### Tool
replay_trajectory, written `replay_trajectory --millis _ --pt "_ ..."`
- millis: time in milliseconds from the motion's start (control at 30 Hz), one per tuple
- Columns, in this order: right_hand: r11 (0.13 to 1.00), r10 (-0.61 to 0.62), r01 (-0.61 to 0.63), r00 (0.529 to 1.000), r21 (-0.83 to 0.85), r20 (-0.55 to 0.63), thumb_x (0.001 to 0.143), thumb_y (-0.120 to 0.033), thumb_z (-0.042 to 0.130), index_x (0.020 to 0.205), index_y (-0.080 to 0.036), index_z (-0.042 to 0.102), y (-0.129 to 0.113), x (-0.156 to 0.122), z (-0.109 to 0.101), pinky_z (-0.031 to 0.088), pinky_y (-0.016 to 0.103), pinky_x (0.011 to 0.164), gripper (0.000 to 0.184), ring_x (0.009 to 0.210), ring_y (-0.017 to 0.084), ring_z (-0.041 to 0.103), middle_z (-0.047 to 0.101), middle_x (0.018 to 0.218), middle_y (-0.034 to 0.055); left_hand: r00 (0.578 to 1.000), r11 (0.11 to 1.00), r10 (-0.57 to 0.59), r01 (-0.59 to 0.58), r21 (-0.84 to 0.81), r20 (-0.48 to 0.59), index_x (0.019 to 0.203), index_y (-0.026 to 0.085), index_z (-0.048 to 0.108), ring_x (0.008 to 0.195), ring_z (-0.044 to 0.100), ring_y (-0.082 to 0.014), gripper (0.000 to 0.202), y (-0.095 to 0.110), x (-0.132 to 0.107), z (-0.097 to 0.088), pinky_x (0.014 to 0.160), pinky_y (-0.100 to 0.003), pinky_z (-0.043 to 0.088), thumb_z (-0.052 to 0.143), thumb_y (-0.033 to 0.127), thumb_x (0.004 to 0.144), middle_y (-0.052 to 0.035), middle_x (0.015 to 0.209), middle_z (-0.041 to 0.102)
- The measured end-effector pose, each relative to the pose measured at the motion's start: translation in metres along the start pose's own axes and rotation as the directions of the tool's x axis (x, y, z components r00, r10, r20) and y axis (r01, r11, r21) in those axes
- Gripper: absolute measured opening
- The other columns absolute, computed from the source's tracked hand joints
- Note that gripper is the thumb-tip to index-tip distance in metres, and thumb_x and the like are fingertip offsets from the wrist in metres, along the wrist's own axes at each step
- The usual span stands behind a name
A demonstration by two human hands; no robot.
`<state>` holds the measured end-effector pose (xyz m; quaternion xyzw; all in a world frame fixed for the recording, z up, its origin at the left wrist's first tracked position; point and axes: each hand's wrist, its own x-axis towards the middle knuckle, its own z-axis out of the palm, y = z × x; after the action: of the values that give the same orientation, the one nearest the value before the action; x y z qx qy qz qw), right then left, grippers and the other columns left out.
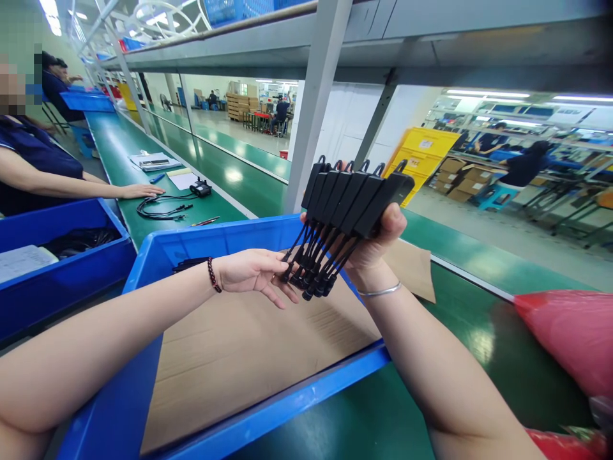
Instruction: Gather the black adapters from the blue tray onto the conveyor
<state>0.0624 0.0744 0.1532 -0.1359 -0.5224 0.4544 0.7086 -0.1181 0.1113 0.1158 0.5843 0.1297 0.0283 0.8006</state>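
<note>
My right hand (pixel 376 239) is closed round a fanned stack of several black adapters (pixel 357 195), held up above a blue bin (pixel 143 271). Short black cables with plugs (pixel 313 278) hang from the adapters. The fingers of my left hand (pixel 253 271) are stretched out and touch those plug ends from the left. A dark bead bracelet sits on my left wrist, a thin silver bangle on my right. The bin's floor is lined with brown cardboard (pixel 249 358). A few black items lie in the bin's far left corner (pixel 189 263).
A green conveyor table (pixel 230 172) runs away from me. A co-worker's hand (pixel 138 190) rests on it beside a black cable and adapter (pixel 167 204). Another blue bin (pixel 62 255) stands at the left. A red bag (pixel 569 332) lies at the right. A grey post (pixel 311 108) rises behind the bin.
</note>
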Motion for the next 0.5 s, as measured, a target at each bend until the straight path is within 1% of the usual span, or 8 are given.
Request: replay_trajectory --millis 133,200,233,300,400,433,467,500 --pt "1.0 -0.004 0.002 0.999 0.03 0.04 0.064 -0.061 0.047 0.104 -0.024 0.053 0.0 0.001 -0.004 0.05 0.042 0.069 0.055 0.07 0.02 0.06 0.06 0.087 0.0039 0.998 0.999 -0.009 0.011 0.045 -0.058 0.117 0.018 0.045 0.098 0.056 -0.0242 0.043 0.001 0.0 0.001 0.078 -0.038 0.047 0.05 0.039 0.079 -0.0156 0.116 0.052" --pt "1.0 -0.007 0.006 1.0 0.003 0.012 0.065 -0.06 0.046 0.101 -0.024 0.054 0.0 0.003 -0.007 0.05 0.04 0.07 0.052 0.069 0.02 0.059 0.059 0.084 0.0033 0.978 0.99 -0.013 0.042 0.134 -0.209 0.11 0.016 0.049 0.095 0.057 -0.0225 0.043 0.001 0.001 0.0 0.075 -0.034 0.047 0.052 0.042 0.076 -0.0142 0.11 0.056" --pt "1.0 -0.006 0.006 1.0 -0.017 -0.008 0.065 -0.06 0.046 0.098 -0.024 0.055 0.001 0.004 -0.01 0.05 0.04 0.07 0.05 0.069 0.019 0.059 0.059 0.083 0.003 0.947 0.978 0.014 0.053 0.202 -0.32 0.107 0.015 0.051 0.092 0.058 -0.0212 0.043 0.001 0.002 -0.002 0.074 -0.032 0.047 0.054 0.044 0.075 -0.0133 0.107 0.057" --pt "0.999 0.008 -0.011 0.999 -0.053 -0.048 0.067 -0.058 0.045 0.093 -0.022 0.055 0.004 0.008 -0.016 0.05 0.038 0.069 0.046 0.068 0.018 0.058 0.058 0.08 0.0027 0.833 0.931 0.156 0.056 0.361 -0.53 0.101 0.014 0.052 0.085 0.059 -0.0177 0.043 0.004 0.001 -0.005 0.07 -0.028 0.046 0.058 0.045 0.071 -0.0105 0.1 0.059" --pt "0.993 0.044 -0.056 0.992 -0.1 -0.117 0.069 -0.054 0.047 0.088 -0.02 0.055 0.012 0.013 -0.026 0.05 0.033 0.063 0.04 0.062 0.016 0.055 0.056 0.072 0.0021 0.638 0.856 0.425 -0.053 0.513 -0.642 0.098 0.015 0.054 0.08 0.056 -0.0135 0.038 0.013 -0.004 -0.004 0.068 -0.024 0.044 0.058 0.042 0.071 -0.0067 0.094 0.059" --pt "0.991 0.048 -0.065 0.989 -0.118 -0.142 0.069 -0.052 0.05 0.089 -0.019 0.054 0.016 0.015 -0.03 0.049 0.031 0.061 0.039 0.06 0.015 0.054 0.055 0.071 0.0014 0.604 0.842 0.48 -0.113 0.527 -0.637 0.096 0.016 0.055 0.078 0.055 -0.0124 0.035 0.018 -0.008 0.0 0.067 -0.023 0.043 0.057 0.041 0.073 -0.0058 0.091 0.059" --pt "0.988 0.044 -0.067 0.986 -0.14 -0.162 0.068 -0.049 0.053 0.091 -0.019 0.053 0.019 0.016 -0.033 0.048 0.029 0.059 0.038 0.059 0.013 0.052 0.054 0.07 0.0007 0.6 0.833 0.512 -0.173 0.525 -0.615 0.094 0.016 0.057 0.076 0.054 -0.0116 0.031 0.023 -0.012 0.008 0.065 -0.022 0.042 0.055 0.04 0.075 -0.0052 0.087 0.058" --pt "0.983 0.038 -0.068 0.985 -0.171 -0.169 0.067 -0.047 0.055 0.094 -0.019 0.051 0.022 0.018 -0.037 0.047 0.027 0.058 0.039 0.059 0.013 0.051 0.054 0.071 0.0001 0.624 0.824 0.534 -0.233 0.516 -0.571 0.09 0.016 0.059 0.073 0.053 -0.0112 0.028 0.03 -0.015 0.018 0.063 -0.022 0.041 0.052 0.039 0.077 -0.005 0.084 0.058"
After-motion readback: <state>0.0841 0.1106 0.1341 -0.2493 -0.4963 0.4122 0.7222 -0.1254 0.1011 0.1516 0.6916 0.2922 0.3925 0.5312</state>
